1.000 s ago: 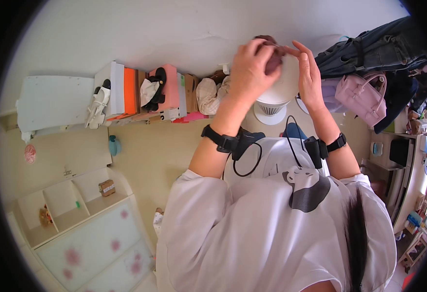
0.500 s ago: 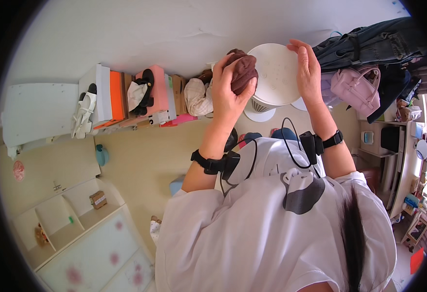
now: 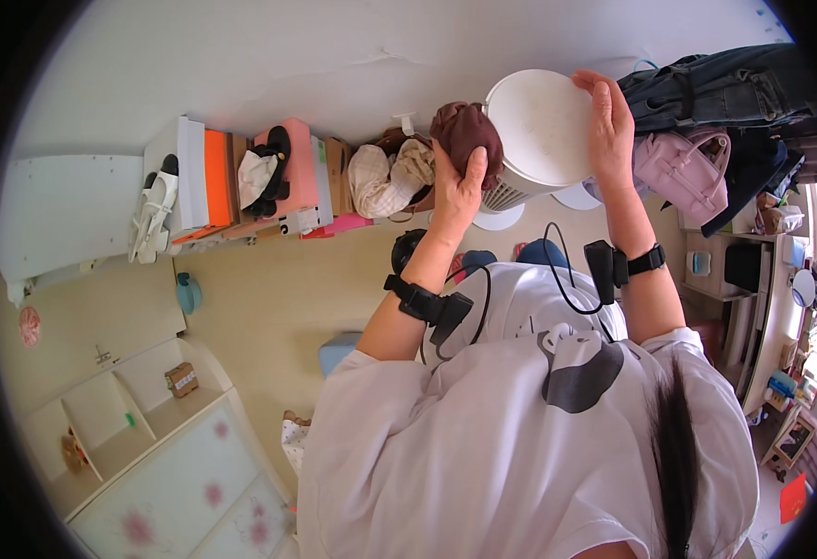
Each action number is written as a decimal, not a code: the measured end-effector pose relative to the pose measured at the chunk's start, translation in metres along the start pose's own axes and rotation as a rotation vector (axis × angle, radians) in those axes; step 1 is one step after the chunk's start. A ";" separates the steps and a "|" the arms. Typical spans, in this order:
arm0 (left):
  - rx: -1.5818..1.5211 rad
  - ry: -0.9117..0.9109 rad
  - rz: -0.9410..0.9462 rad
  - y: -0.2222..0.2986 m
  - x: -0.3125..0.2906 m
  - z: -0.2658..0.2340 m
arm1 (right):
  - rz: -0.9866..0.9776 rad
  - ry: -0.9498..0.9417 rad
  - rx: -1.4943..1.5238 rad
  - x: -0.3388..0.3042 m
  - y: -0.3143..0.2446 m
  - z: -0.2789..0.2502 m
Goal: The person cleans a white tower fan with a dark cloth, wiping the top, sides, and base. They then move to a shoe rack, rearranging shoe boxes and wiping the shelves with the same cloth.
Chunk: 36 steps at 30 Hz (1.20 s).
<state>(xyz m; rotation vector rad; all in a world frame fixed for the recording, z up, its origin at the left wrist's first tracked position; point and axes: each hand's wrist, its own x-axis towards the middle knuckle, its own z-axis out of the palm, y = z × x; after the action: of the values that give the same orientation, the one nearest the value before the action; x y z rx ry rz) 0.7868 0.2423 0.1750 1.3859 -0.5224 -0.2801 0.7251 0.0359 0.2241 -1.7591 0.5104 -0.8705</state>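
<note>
A white tower fan [image 3: 539, 126] with a smooth round top and a slatted side stands upright in front of me. My left hand [image 3: 460, 182] grips a bunched brown cloth [image 3: 467, 135], pressing it to the left side of the fan close to the rim. The cloth hides some of the left fingers. On the opposite side, my right hand [image 3: 612, 126] lies against the fan with its fingers stretched along the rim. Below the fan, part of its round white base [image 3: 499, 220] shows.
Shoe boxes [image 3: 217, 177] with shoes on them line the wall at left, beside a checked cloth [image 3: 371, 177]. Jeans [image 3: 716, 88] and a pink handbag [image 3: 683, 172] hang at right. A low blue thing [image 3: 339, 352] stands on the floor, and a white cabinet [image 3: 148, 429] is at lower left.
The fan's top has shifted right and slightly away, with more slats showing. Both hands moved right, and the cloth now sits lower against the fan's left side.
</note>
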 end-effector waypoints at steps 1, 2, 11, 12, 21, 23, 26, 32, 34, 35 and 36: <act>0.010 -0.016 -0.017 -0.008 -0.003 -0.002 | 0.010 0.000 0.015 0.001 0.001 -0.001; 0.019 -0.032 -0.034 -0.015 -0.006 -0.004 | 0.010 0.002 0.022 0.001 0.001 -0.001; 0.056 -0.025 0.102 0.038 0.015 -0.001 | -0.008 0.004 0.001 0.001 0.000 0.004; 0.105 -0.059 0.162 0.045 0.025 0.001 | -0.015 0.005 -0.006 0.001 0.000 0.005; 0.836 -0.097 0.427 0.072 0.060 0.034 | -0.029 0.027 -0.029 0.004 0.004 0.005; 0.912 -0.123 0.536 0.067 0.072 0.046 | -0.073 0.031 -0.046 0.004 0.003 0.007; 0.950 -0.185 0.640 0.059 0.082 0.069 | -0.104 0.029 -0.051 0.002 0.004 0.009; 0.859 -0.383 0.595 0.062 0.080 0.107 | 0.111 -0.001 0.478 0.008 0.017 -0.010; 0.753 -0.476 0.579 0.063 0.083 0.107 | 0.099 -0.088 0.564 0.004 0.012 -0.019; 0.678 -0.517 0.579 0.060 0.086 0.106 | 0.118 -0.123 0.571 0.002 0.008 -0.023; 0.604 -0.561 0.575 0.059 0.087 0.106 | 0.139 -0.156 0.578 0.001 0.001 -0.025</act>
<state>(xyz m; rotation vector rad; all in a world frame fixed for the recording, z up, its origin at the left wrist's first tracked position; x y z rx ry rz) 0.8011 0.1200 0.2589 1.6554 -1.5331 -0.0271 0.7066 0.0198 0.2280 -1.2321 0.2398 -0.6881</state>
